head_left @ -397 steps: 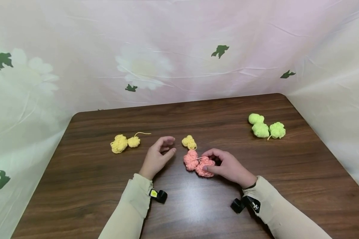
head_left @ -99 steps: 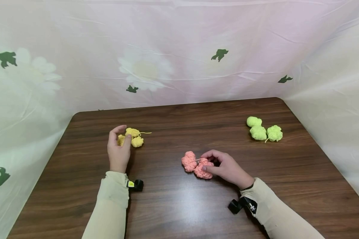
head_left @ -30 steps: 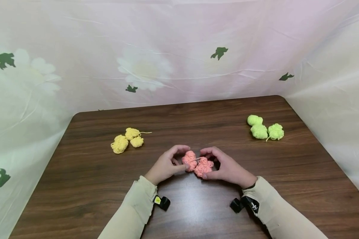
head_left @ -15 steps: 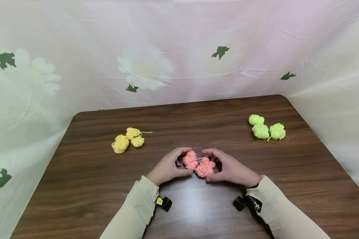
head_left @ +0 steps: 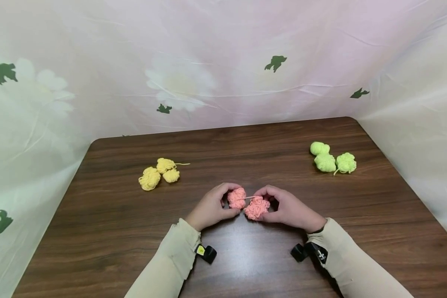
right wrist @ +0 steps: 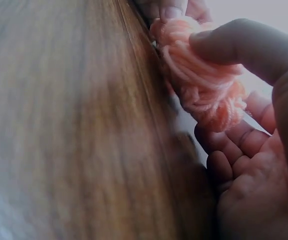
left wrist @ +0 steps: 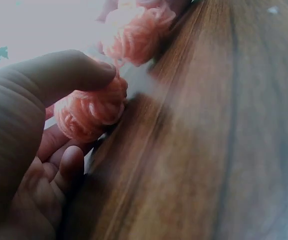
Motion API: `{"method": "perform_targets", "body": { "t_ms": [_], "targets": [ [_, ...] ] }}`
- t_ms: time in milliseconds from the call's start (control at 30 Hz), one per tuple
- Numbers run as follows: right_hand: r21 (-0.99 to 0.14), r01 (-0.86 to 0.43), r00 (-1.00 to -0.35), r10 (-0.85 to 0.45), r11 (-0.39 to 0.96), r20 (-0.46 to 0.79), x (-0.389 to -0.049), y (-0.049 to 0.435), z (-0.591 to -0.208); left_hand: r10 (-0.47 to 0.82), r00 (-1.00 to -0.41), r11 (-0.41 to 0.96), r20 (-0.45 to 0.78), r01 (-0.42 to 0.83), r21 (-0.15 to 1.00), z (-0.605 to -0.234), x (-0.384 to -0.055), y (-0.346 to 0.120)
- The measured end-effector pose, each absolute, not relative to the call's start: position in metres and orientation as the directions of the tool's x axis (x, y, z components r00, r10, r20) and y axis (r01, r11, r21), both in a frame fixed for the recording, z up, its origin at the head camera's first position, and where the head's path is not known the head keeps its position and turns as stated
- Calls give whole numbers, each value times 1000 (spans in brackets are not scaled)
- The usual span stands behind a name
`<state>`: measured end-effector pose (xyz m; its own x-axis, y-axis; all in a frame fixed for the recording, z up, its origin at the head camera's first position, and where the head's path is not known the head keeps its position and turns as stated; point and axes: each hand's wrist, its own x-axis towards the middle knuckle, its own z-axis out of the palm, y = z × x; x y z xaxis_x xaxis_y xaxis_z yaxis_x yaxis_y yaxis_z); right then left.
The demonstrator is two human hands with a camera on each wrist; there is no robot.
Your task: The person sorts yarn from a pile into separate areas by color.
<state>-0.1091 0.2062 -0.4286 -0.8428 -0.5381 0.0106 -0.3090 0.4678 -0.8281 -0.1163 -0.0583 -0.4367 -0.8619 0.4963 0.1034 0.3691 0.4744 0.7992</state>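
Observation:
Two coral-pink yarn balls lie side by side near the middle of the table, with a strand of yarn stretching between them. My left hand pinches the left pink yarn ball between thumb and fingers. In the left wrist view, the thumb presses on top of that ball, with fingers beneath. My right hand grips the right pink yarn ball; its thumb lies across the wound strands in the right wrist view.
Three yellow yarn balls sit grouped at the left of the dark wooden table, one with a loose tail. Three lime-green yarn balls cluster at the back right. A flowered cloth hangs behind and at the sides.
A yellow yarn ball beside the pink ones joined the left yellow group. My left hand then came back to the left pink ball and took hold of it; the pink pair is slightly further apart.

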Motion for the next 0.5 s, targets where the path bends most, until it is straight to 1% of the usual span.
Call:
{"method": "perform_targets", "body": {
  "t_ms": [200,400,500],
  "targets": [
    [-870,-267,-863,-505,415,24,-110,207,-429,486,-872,462,59,313,829,-436,-117,-60],
    [-870,-295,-883,-461,395,90,-111,208,-431,492,-869,430,55,297,853,-437,-118,-61],
    [-865,-293,-894,-436,407,97,-114,209,-431,482,-874,412,62,289,864,-439,-119,-62]
  ]
}}
